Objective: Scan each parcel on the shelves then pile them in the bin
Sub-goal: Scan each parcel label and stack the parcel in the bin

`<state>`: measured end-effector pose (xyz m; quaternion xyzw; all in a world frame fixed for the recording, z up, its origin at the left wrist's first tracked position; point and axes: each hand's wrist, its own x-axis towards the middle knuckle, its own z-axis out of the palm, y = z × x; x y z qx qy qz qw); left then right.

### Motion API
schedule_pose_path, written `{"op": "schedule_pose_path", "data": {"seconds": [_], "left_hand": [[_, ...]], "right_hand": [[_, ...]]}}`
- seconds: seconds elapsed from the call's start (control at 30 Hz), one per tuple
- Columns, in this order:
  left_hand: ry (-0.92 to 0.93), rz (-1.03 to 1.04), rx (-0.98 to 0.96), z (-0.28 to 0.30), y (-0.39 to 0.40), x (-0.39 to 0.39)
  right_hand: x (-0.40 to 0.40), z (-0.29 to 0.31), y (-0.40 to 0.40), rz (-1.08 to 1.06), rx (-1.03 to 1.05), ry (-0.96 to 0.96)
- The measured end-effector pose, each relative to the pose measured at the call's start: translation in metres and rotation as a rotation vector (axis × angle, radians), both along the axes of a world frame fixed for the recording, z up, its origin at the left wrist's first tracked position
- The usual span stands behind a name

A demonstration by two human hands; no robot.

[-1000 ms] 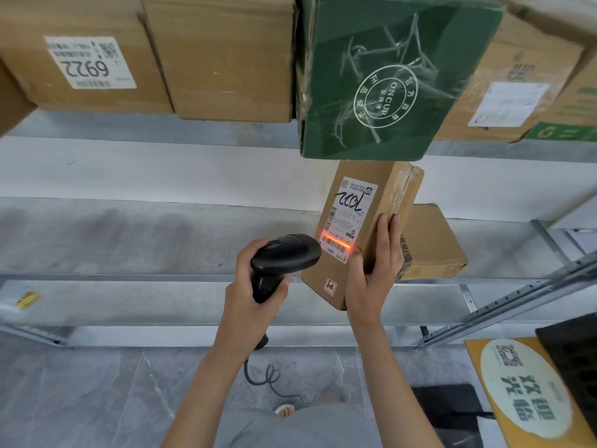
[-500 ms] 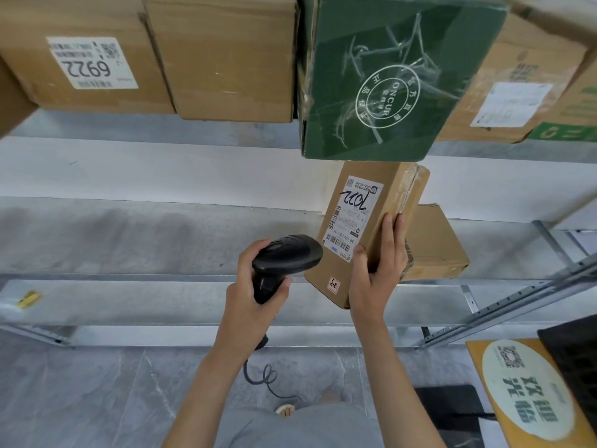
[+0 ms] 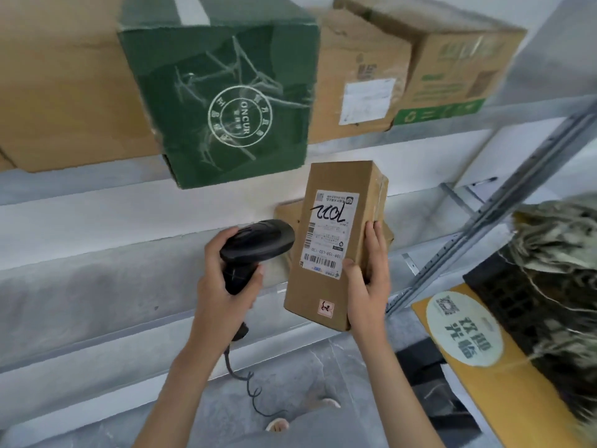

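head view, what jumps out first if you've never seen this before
The tall brown parcel at centre draws the eye, its white label handwritten "7022", held upright by the right hand. Just left of it, the left hand grips a black corded scanner aimed at the label. Above both, a dark green box with a round white stamp juts out from the upper shelf among plain brown cartons.

2 bare forearms, no sleeves; grey garment point(image 3: 258, 431) below

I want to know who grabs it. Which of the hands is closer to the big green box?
Left. The left hand holds the scanner below the green box; the right hand grips the parcel, farther right.
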<state>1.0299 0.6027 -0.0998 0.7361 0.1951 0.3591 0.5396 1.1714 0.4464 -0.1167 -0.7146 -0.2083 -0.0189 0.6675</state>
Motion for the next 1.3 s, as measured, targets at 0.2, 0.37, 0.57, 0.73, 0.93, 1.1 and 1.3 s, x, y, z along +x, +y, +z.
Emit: {"op": "schedule_pose_path", "data": {"seconds": [0.2,0.37,0.57,0.73,0.93,1.1,1.3], "left_hand": [[-0.023,-0.271,-0.011,0.007,-0.038,0.073],[-0.021,-0.444,-0.006,0.002,-0.085,0.123],[-0.047,-0.629,0.029,0.01,-0.147,0.176],[-0.08,-0.741,0.021,0.022,-0.205,0.218],[-0.04,-0.865,0.014,0.033,-0.272,0.256],[-0.022,-0.925,0.048,0.029,-0.313,0.278],[0.002,-0.949,-0.009,0.031,-0.348,0.295]], "right_hand": [[0.006,-0.003,-0.089,-0.26,-0.067,0.019],[0.011,0.003,-0.145,-0.409,0.012,0.044],[0.027,0.017,-0.211,-0.607,0.092,0.029],[0.04,0.035,-0.27,-0.77,0.123,0.024],[0.042,0.062,-0.342,-0.948,0.122,-0.004],[0.05,0.098,-0.421,-1.098,0.118,-0.067],[0.089,0.132,-0.534,-1.269,-0.118,0.103]]}}
